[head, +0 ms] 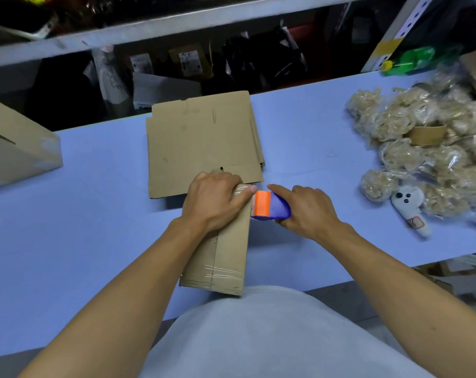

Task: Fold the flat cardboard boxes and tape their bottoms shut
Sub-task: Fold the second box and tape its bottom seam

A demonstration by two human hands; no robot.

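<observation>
A folded cardboard box point(226, 257) stands on the blue table point(81, 241) in front of me, its taped bottom facing up. My left hand point(213, 199) grips its far end, thumb pressing clear tape at the right edge. My right hand point(306, 211) holds an orange and blue tape dispenser point(269, 205) against that same edge, index finger stretched along its top. A strip of tape also crosses the box's near end. Behind the box lies a stack of flat cardboard boxes point(204, 140).
A folded box point(15, 143) stands at the left edge of the table. A pile of bagged straw-coloured bundles point(422, 140) and a white plush toy point(411, 208) fill the right side. A shelf point(177, 20) with dark goods runs along the back.
</observation>
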